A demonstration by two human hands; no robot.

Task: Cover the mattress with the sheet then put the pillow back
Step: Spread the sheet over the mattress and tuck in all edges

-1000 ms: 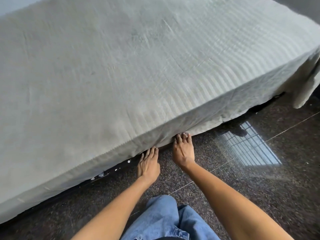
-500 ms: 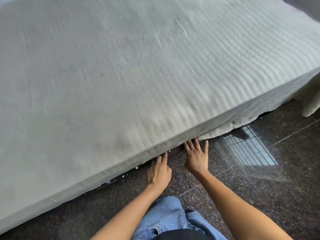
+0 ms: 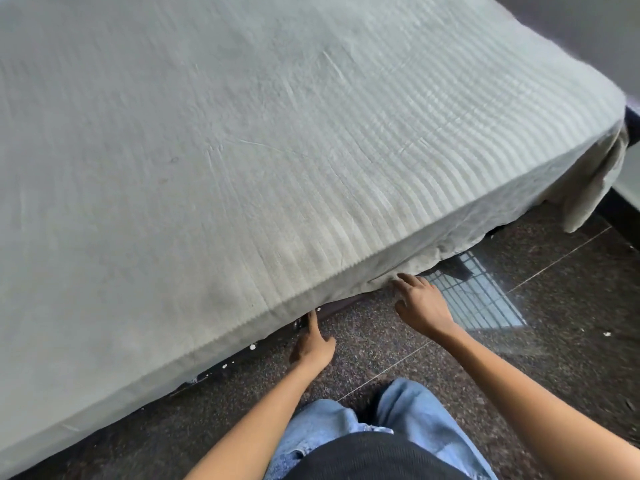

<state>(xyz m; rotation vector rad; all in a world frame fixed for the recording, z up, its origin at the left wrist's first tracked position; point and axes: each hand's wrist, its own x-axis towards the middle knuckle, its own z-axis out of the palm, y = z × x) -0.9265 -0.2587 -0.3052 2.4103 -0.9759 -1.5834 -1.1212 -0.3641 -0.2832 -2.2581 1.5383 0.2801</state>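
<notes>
A pale grey-green ribbed sheet [image 3: 277, 150] lies spread over the whole mattress and drapes down its near side. At the right corner a loose fold of sheet [image 3: 588, 188] hangs toward the floor. My left hand [image 3: 311, 344] is low at the bed's near edge, fingers reaching under the sheet hem against the dark bed base [image 3: 343, 303]; the fingertips are hidden. My right hand [image 3: 420, 306] is further right, fingers fairly straight, touching the hanging hem. No pillow is in view.
Dark speckled polished floor [image 3: 519, 358] with tile seams runs along the bed; a window reflection [image 3: 474, 296] shines on it beside my right hand. My jeans-clad knees [image 3: 346, 424] are close to the bed. A dark wall skirting [image 3: 620, 216] stands at far right.
My right hand slid right along the hem, away from the left. The left hand pushed deeper under the sheet edge. The view pulled back, showing the bed's right corner.
</notes>
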